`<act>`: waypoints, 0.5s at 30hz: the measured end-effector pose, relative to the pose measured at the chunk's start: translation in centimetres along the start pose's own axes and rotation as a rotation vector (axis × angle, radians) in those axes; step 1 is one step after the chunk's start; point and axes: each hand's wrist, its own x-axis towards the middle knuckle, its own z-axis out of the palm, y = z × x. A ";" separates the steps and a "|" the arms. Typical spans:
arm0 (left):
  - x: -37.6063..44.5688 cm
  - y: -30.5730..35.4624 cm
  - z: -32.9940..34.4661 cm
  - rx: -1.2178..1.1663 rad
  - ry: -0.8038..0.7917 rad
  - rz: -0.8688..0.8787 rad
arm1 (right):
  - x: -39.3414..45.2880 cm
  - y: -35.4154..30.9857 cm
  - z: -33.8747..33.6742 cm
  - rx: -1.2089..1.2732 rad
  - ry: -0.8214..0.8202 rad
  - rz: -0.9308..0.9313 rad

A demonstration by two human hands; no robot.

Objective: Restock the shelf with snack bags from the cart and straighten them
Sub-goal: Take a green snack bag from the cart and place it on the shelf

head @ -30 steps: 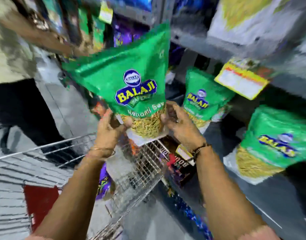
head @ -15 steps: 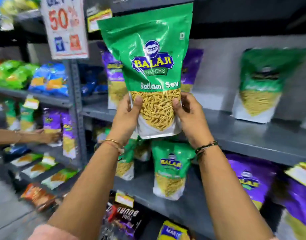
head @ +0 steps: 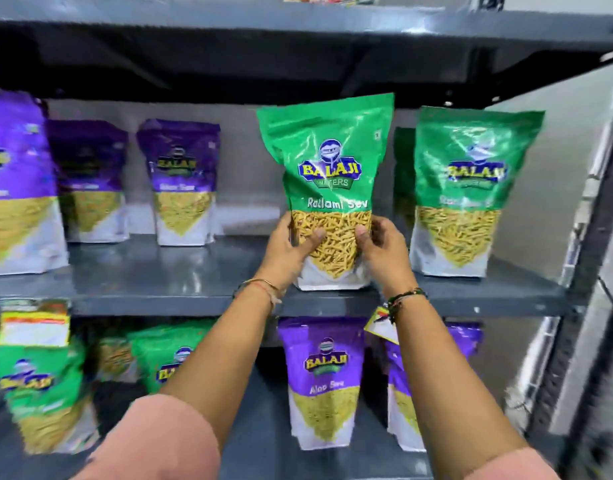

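A green Balaji Ratlami Sev bag [head: 329,168] stands upright on the grey middle shelf [head: 194,292], its base resting near the front edge. My left hand [head: 291,249] grips its lower left side and my right hand [head: 383,251] grips its lower right side, thumbs on the front. A second green bag [head: 471,188] of the same kind stands just to the right, with a small gap between them. The cart is out of view.
Purple Balaji bags [head: 180,181] stand to the left on the same shelf, with a bare gap beside the held bag. Below, purple Aloo Sev bags [head: 324,379] and green bags [head: 38,382] fill the lower shelf. A yellow price tag [head: 34,323] hangs at the left. The rack's upright post [head: 596,237] bounds the right.
Both hands carried the green bag from the cart up and to the right, and it now stands on the middle shelf beside the other green bag. My view turned to face the shelf.
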 end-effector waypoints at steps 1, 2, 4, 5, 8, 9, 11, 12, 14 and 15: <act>0.4 -0.4 0.8 -0.005 -0.014 0.004 | 0.2 0.6 -0.5 -0.008 0.014 0.009; 0.7 -0.7 1.3 -0.001 -0.024 0.009 | 0.4 1.2 -0.9 -0.019 0.028 0.013; 1.3 -1.2 2.3 -0.002 -0.042 0.009 | 0.9 1.9 -1.5 -0.038 0.054 0.020; 1.5 -1.4 2.6 -0.006 -0.046 0.005 | 1.2 2.1 -1.7 -0.040 0.060 0.029; 1.6 -1.4 3.3 0.007 -0.057 -0.006 | 1.6 2.1 -1.8 -0.060 0.065 0.062; 1.6 -1.3 3.3 0.019 -0.060 -0.008 | 1.4 1.8 -1.6 -0.087 0.085 0.059; 1.3 -1.1 3.0 0.049 -0.041 -0.006 | 0.6 0.8 -0.9 -0.189 0.222 -0.027; 1.1 -0.9 2.7 0.073 -0.009 0.000 | 0.1 -0.1 -0.4 -0.249 0.315 -0.117; 0.4 -0.1 1.1 0.134 0.107 0.033 | -1.2 -2.1 1.1 -0.307 0.412 -0.313; 0.0 0.3 -0.1 0.158 0.162 0.064 | -1.7 -3.0 2.2 -0.309 0.399 -0.385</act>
